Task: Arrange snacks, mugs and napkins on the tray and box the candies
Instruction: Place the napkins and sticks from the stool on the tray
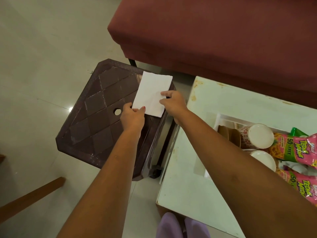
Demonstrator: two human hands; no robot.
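Observation:
A white folded napkin (151, 92) lies over the right edge of a brown plastic stool (103, 117). My left hand (132, 116) pinches the napkin's near left corner. My right hand (172, 102) pinches its right edge near the middle. At the right, a white tray (221, 117) on the pale table (231, 100) holds two floral mugs (253, 135) lying on their sides and pink snack packets (296, 148). No candies or box show in this view.
A maroon sofa (214, 31) fills the upper right, close behind the stool and table. A wooden furniture leg (30, 198) crosses the lower left floor. Pale tiled floor (42, 57) spreads to the left. My knees in lilac cloth (171, 225) are at the bottom.

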